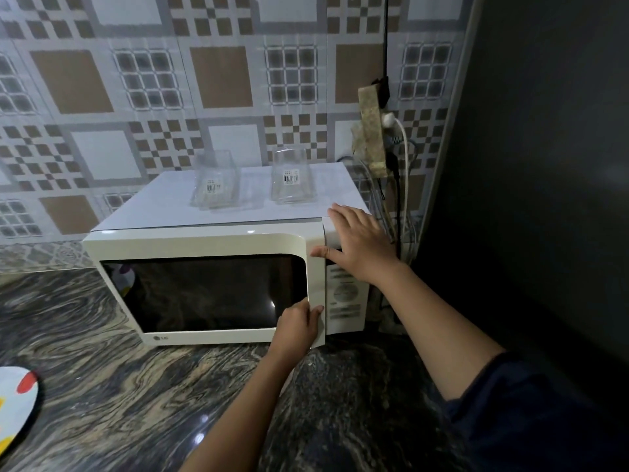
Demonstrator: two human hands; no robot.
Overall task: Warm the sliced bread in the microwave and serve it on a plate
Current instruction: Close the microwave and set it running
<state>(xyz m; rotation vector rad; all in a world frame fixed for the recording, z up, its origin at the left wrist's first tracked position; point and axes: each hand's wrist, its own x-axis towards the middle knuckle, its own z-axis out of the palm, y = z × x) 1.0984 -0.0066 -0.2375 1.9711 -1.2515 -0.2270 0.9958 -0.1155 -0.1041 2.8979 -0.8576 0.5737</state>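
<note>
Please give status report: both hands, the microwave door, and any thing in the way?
Left hand grips the microwave door edge. Right hand braces the top right corner. Door shut or nearly. Bread not visible. Nothing blocking.

– What can you not see well?
– The plate (15,403) is cut by the left picture edge, at the worktop's (102,369) near left part. The microwave (204,243) window is dark, so the inside is hidden.
– And the panel?
– Its text is too small to read.

Both arms reach forward; left hand (296,327) curled in a grip, right hand (357,241) higher, fingers spread flat.
</note>
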